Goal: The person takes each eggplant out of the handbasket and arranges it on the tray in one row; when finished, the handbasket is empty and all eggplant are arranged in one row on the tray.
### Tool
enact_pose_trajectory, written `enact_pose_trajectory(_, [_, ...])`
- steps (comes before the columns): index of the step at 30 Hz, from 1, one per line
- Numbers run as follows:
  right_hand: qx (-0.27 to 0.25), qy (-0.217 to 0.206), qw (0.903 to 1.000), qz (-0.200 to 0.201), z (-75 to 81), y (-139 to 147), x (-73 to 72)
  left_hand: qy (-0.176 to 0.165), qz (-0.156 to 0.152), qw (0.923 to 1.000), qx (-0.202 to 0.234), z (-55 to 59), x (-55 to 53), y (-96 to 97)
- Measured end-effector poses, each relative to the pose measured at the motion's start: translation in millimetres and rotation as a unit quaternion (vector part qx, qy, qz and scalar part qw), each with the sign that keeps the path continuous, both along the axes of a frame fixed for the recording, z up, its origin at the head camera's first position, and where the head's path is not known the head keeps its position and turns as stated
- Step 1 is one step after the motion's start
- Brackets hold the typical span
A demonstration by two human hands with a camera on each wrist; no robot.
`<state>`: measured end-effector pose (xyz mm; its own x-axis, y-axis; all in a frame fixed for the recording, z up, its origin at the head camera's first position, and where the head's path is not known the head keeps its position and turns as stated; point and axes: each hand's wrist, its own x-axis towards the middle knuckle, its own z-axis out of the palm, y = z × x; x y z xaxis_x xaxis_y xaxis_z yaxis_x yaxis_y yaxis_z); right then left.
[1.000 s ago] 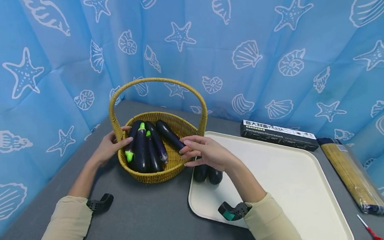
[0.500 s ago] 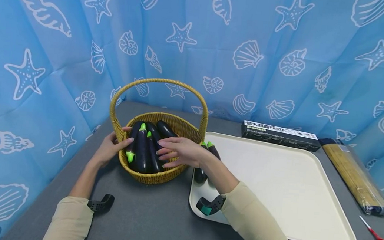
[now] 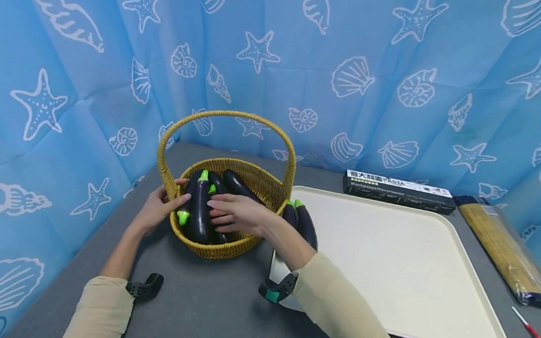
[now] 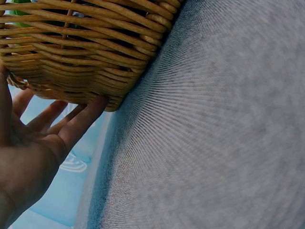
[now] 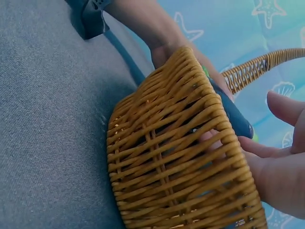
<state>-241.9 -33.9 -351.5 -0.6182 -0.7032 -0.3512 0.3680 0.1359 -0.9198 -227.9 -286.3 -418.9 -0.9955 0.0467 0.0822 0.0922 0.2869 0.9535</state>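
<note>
Blue curtain [image 3: 275, 96] behind, grey table [image 3: 195, 300] below, basket [image 3: 213, 250] upright on it: my left hand [image 3: 153, 210] grips its side, my right hand [image 3: 239, 214] hovers over the eggplants [image 3: 200, 214] inside, fingers loosely extended, thumb apart. Glossy skins may slip from a weak pinch; catching the rim could tip it.

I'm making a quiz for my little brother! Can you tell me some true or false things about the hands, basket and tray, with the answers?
1. The right hand has fingers inside the basket. True.
2. Two eggplants lie on the tray. True.
3. The tray is left of the basket. False: the tray is on the right.
4. The pasta box is on the tray. False: the pasta box lies on the table, behind the tray.
5. The left hand touches the basket. True.
</note>
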Motion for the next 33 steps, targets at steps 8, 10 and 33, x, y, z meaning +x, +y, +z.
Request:
enact_pose_trajectory(8, [0.076,0.066,0.9949,-0.004,5.5,-17,4.5,-0.011,0.002,0.9999,0.007,-0.8,-2.1,-1.7])
enact_pose_trajectory(10, [0.093,0.078,0.9925,-0.013,6.9,-22,7.2,-0.012,0.001,0.9999,0.008,-1.0,-1.9,-2.0])
enact_pose_trajectory(33, [0.032,0.055,0.9955,-0.070,8.9,-9,1.4,-0.009,0.004,0.9999,0.001,-1.2,-1.2,0.4])
